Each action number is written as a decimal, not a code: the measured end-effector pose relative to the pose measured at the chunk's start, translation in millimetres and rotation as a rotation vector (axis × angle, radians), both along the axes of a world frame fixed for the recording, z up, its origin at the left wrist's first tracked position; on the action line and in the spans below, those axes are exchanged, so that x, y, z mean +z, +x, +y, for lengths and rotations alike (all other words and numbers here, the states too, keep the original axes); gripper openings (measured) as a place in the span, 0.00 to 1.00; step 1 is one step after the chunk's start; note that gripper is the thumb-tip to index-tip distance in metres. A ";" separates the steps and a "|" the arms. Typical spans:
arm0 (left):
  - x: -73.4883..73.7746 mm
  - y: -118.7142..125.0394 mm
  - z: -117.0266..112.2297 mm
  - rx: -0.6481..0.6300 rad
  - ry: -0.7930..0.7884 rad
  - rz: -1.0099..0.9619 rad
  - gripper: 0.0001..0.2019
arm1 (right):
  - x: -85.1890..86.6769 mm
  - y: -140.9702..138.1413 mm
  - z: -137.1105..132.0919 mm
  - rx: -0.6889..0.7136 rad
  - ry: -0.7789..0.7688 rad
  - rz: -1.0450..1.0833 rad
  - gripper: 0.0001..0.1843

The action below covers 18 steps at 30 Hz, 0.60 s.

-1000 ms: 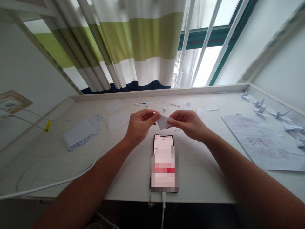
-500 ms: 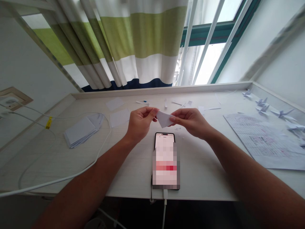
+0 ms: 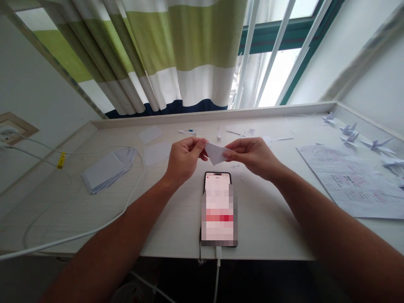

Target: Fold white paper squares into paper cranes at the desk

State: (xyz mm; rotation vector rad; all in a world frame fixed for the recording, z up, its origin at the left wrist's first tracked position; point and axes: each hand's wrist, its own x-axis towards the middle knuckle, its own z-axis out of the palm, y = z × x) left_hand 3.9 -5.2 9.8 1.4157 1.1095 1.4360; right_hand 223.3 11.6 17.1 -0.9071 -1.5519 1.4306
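The left hand [image 3: 183, 160] now pinches over the left corner of the small white paper [image 3: 216, 153], hiding the tip that poked above its fingers a second ago. The right hand [image 3: 252, 156] keeps its thumb clamped on the opposite side. The paper hangs between them above the tabletop [image 3: 176, 231], just beyond the phone [image 3: 218, 185], apparently being adjusted, not released.
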 end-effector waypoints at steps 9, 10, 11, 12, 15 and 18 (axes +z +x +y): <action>-1.3 1.3 0.6 0.025 0.017 -0.037 0.20 | 1.6 -1.7 -0.9 0.032 -0.058 0.040 0.22; -0.7 1.6 0.4 0.026 0.012 -0.048 0.21 | 1.8 -1.8 -1.0 0.034 -0.057 0.042 0.22; 0.0 2.0 0.3 0.021 0.002 -0.059 0.21 | 1.9 -1.8 -1.1 0.029 -0.054 0.040 0.22; 0.8 2.4 0.1 0.010 -0.013 -0.074 0.21 | 1.9 -1.9 -1.2 0.019 -0.049 0.035 0.22; 3.3 3.8 -0.7 -0.028 -0.071 -0.131 0.23 | 1.1 -2.4 -1.2 -0.004 -0.040 0.024 0.24; 4.1 4.8 -2.5 -0.080 -0.107 -0.154 0.21 | 0.0 -3.9 -1.7 -0.007 -0.026 0.040 0.23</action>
